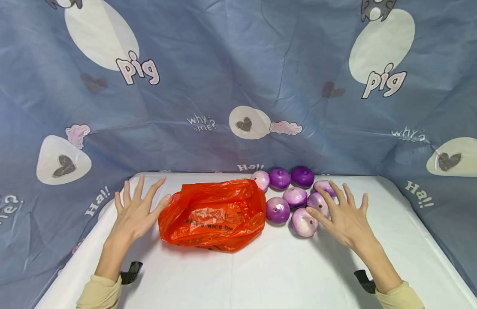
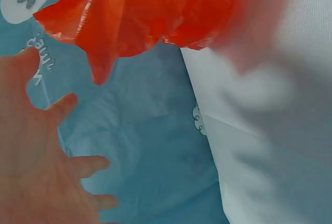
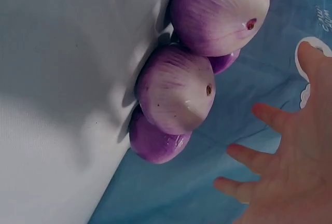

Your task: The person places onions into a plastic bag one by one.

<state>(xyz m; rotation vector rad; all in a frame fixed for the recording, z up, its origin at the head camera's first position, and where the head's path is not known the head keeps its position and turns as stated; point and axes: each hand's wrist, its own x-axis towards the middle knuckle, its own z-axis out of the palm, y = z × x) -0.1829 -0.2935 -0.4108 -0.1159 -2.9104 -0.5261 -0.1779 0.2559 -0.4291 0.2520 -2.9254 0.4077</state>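
Observation:
A red plastic bag [image 1: 213, 216] with dark print lies on the white table, its mouth spread wide. Just left of it, my left hand [image 1: 135, 214] hovers with fingers spread and holds nothing. Several purple and white onions [image 1: 278, 210] are grouped right of the bag. My right hand [image 1: 344, 216], fingers splayed, is above the table beside the nearest onions and grips nothing. In the right wrist view, a pale onion [image 3: 176, 89] stands between two others, apart from the fingers [image 3: 244, 156]. The left wrist view has the bag [image 2: 150, 16] above the left fingertips.
The white tabletop [image 1: 230, 279] stretches toward the front. Behind it and along both sides hangs a blue cloth [image 1: 207, 94] printed with hearts and words. Two darker onions [image 1: 302, 177] sit near the table's back edge. Each wrist wears a black strap mount [image 1: 132, 273].

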